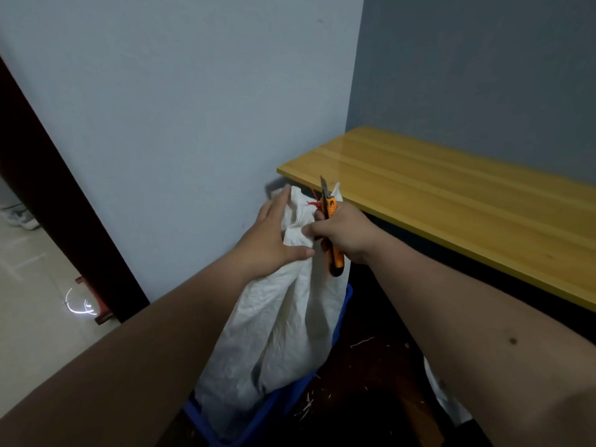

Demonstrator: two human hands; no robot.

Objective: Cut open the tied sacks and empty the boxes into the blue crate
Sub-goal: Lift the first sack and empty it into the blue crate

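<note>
Right hand (346, 235) grips orange knife (333, 243), blade at 12 o'clock near red tie (313, 203) — left hand (274, 240), fingers straight, steadies white sack (283, 327).

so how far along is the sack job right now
Done: the white sack stands in the blue crate. In hand: the left hand rests on the sack's neck, and the right hand grips an orange knife, blade out, by the red tie. Left: the tie looks uncut, and no boxes are out.
</note>
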